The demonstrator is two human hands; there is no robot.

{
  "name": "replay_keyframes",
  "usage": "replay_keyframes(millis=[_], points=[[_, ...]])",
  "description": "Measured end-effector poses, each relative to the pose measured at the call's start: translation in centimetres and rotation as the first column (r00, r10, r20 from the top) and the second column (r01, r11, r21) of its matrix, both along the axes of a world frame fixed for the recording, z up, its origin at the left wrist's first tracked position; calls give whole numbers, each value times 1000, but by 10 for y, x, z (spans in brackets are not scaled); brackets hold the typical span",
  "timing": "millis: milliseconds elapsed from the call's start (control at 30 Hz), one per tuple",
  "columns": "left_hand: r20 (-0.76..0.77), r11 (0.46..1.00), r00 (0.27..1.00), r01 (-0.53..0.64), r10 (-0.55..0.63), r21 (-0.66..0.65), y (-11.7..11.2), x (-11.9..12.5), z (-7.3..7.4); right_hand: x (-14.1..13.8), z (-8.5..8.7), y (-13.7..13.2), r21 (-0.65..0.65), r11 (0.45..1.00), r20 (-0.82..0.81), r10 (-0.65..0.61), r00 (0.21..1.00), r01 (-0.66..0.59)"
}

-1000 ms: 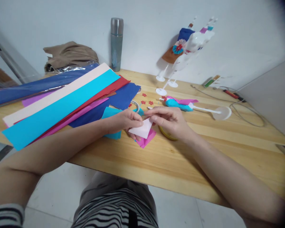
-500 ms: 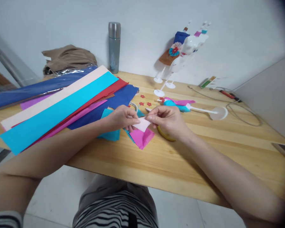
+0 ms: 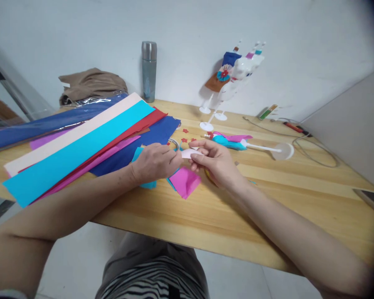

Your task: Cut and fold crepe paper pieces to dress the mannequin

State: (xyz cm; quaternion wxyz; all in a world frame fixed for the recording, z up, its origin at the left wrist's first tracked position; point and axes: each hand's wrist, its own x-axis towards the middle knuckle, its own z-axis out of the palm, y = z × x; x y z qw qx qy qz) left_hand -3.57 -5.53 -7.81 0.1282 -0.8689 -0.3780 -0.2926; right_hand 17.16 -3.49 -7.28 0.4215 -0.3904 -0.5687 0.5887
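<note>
My left hand (image 3: 156,161) and my right hand (image 3: 213,160) meet over the wooden table (image 3: 268,207), both pinching one small pale pink paper piece (image 3: 188,153) held just above the surface. A magenta paper square (image 3: 184,182) lies flat on the table right under it. A cyan paper piece (image 3: 146,183) pokes out from beneath my left hand. A roll of tape (image 3: 174,143) lies just beyond my fingers.
Long paper sheets (image 3: 77,139) in blue, pink, cyan and red fan out at the left. A steel flask (image 3: 148,71) stands by the wall, beside a brown cloth (image 3: 89,81). White figures on stands (image 3: 233,77) lean at the back; one lies flat (image 3: 252,143). Cables (image 3: 314,145) curl at right.
The pink piece has been folded smaller and lifted slightly away from me between both hands, uncovering more of the magenta square. The view has tilted down a little.
</note>
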Motion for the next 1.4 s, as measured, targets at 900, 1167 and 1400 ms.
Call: replay_keyframes(millis=[900, 1167, 1400], points=[[556, 346, 752, 447, 355, -825, 8, 2, 16, 14, -2, 10, 105, 979, 124, 160, 979, -173], [683, 308, 639, 610, 353, -730, 11, -3, 12, 5, -4, 1, -36, 984, 107, 178, 978, -175], [664, 240, 569, 644, 486, -727, 17, -1, 5, 4, -7, 3, -56, 998, 52, 46, 998, -43]])
